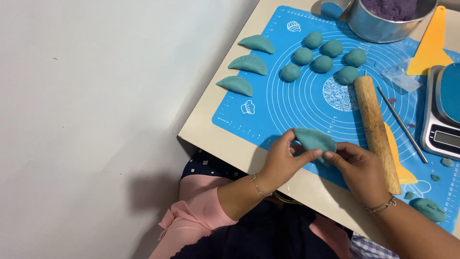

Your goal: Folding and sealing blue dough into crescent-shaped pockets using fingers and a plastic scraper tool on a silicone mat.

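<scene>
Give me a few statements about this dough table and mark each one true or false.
1. Both hands, left hand and right hand, hold a folded teal dumpling. True.
2. Three finished dumplings lie at the mat's left edge. True.
3. Ten dough balls sit on the blue mat. False: seven.
4. The wooden rolling pin is in the metal bowl. False: it lies on the mat.

Home kitchen: baking mat, rolling pin, kitchen scale.
</scene>
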